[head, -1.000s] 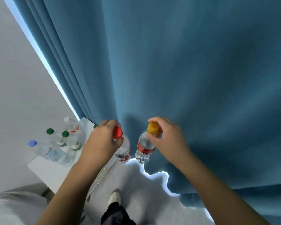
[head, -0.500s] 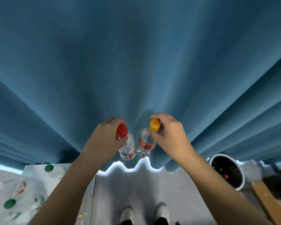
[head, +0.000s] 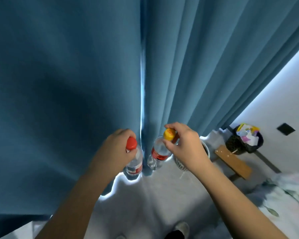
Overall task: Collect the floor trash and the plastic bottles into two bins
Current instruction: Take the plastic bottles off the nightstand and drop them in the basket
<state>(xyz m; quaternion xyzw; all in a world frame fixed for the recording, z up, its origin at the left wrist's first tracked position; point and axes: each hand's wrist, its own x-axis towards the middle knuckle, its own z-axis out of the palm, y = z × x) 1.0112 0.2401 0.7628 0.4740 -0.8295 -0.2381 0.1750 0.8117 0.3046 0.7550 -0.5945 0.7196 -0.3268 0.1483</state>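
My left hand [head: 116, 149] grips a clear plastic bottle with a red cap [head: 134, 163] by its neck; the bottle hangs upright. My right hand [head: 185, 145] pinches the neck of a second clear bottle with a yellow cap [head: 160, 151] and red label, also hanging. Both are held in front of the blue curtain. A white perforated bin [head: 181, 165] stands on the floor just behind my right hand, mostly hidden by it. At the right, a black bin [head: 232, 145] holds crumpled paper and wrappers.
A blue curtain [head: 76, 83] fills most of the view, with a bright gap at its middle. A wooden stool [head: 231, 161] stands between the two bins. A floral bedspread [head: 283, 195] lies at the lower right. My feet show at the bottom edge.
My view has swung to the right: the table with several bottles has left the frame, and the black bin, the stool and the bed have come in. Both hands still hold their bottles.
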